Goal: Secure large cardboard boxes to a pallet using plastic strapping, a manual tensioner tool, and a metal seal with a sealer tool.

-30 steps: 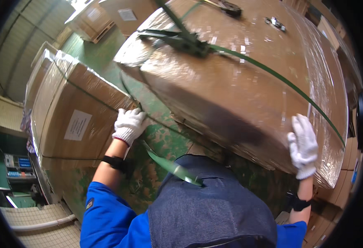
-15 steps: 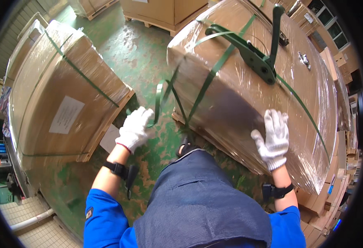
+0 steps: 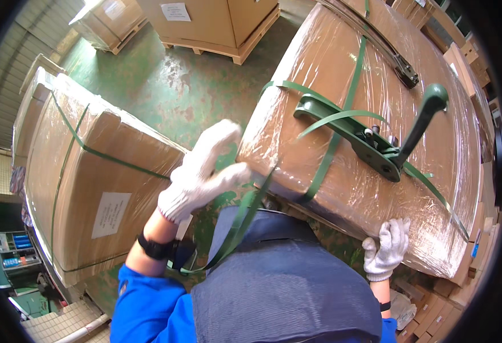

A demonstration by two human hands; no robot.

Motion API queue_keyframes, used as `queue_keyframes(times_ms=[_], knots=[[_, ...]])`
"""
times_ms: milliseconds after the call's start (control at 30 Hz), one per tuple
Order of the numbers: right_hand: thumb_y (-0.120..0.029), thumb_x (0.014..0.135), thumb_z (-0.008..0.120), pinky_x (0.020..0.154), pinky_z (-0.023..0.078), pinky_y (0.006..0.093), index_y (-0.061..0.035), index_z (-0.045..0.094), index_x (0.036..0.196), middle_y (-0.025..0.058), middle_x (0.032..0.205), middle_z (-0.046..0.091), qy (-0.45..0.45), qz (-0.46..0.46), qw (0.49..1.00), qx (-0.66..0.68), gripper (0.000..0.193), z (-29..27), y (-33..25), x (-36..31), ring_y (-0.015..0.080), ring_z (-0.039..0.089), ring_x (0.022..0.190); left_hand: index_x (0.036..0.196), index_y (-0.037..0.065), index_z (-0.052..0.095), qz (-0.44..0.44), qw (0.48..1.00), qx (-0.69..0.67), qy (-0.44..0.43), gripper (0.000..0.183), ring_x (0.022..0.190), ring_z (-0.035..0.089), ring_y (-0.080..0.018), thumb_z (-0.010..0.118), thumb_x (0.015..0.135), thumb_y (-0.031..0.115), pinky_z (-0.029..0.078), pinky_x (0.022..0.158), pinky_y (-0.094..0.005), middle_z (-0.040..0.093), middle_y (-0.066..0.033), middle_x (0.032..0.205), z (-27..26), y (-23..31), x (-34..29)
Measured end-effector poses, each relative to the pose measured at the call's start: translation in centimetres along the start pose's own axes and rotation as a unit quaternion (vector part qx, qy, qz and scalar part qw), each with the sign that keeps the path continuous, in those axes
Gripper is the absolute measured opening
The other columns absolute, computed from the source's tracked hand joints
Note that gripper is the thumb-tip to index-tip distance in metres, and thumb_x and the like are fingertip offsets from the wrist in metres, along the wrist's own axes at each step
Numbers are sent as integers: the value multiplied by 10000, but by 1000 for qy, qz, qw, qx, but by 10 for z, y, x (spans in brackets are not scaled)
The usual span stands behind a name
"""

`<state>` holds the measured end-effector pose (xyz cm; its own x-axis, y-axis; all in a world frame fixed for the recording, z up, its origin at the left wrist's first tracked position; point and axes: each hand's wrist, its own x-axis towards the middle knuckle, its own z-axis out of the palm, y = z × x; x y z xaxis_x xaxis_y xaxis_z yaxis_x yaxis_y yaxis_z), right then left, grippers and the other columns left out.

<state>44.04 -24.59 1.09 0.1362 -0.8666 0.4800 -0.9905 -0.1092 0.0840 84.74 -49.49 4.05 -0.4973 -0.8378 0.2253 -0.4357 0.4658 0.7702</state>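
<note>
In a white knit glove, my left hand [image 3: 197,174] is raised with fingers stretched and thumb apart. It is beside a loose green strap [image 3: 241,226] that hangs off the large carton and loops by my left forearm. My right hand [image 3: 387,248], gloved too, has its fingers up at the near edge of the film-wrapped carton [image 3: 314,91]; whether it presses on it I cannot tell. A green strap tensioner [image 3: 365,140] with a lever handle lies on the carton's top, a strap running through it. Behind it rests a long-handled metal tool [image 3: 396,66].
To the left stands another wrapped, strapped carton [image 3: 85,200] with a white label. A large box on a wooden pallet [image 3: 237,51] is farther ahead, and a smaller box [image 3: 108,26] is at its left. Stacked brown cardboard [image 3: 434,317] lies at lower right. The green floor [image 3: 165,97] is worn.
My left hand has risen and come in toward the large carton's corner. My right hand has moved down to its near edge. The loose strap now hangs nearer to me.
</note>
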Motion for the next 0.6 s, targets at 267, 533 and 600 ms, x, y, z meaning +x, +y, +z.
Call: queue_keyframes(times_ms=[267, 533, 600], knots=[[-444, 1059, 520, 1192, 343, 498, -18, 477, 1502, 227, 1469, 541, -38, 217, 975, -12, 616, 3, -34, 9, 403, 474, 1404, 1411, 135, 596, 117, 976, 47, -175, 537, 1254, 585, -356, 687, 942, 380, 498, 1032, -447, 570, -193, 1362, -1, -43, 175], [-297, 1000, 686, 1150, 404, 422, -11, 398, 1515, 175, 1462, 514, 119, 386, 903, 147, 656, 25, -44, 137, 273, 532, 1316, 1276, 161, 669, 221, 931, 22, -289, 456, 1016, 701, -310, 703, 904, 421, 571, 871, -423, 698, -140, 1063, 7, -54, 216], [-61, 952, 722, 992, 513, 348, -52, 511, 1298, 144, 1352, 575, 224, 397, 849, 267, 406, 46, -18, 144, 179, 609, 1109, 1264, 155, 671, 225, 926, 11, -305, 438, 988, 706, -310, 699, 906, 406, 576, 851, -428, 703, -140, 1042, 4, -53, 219]])
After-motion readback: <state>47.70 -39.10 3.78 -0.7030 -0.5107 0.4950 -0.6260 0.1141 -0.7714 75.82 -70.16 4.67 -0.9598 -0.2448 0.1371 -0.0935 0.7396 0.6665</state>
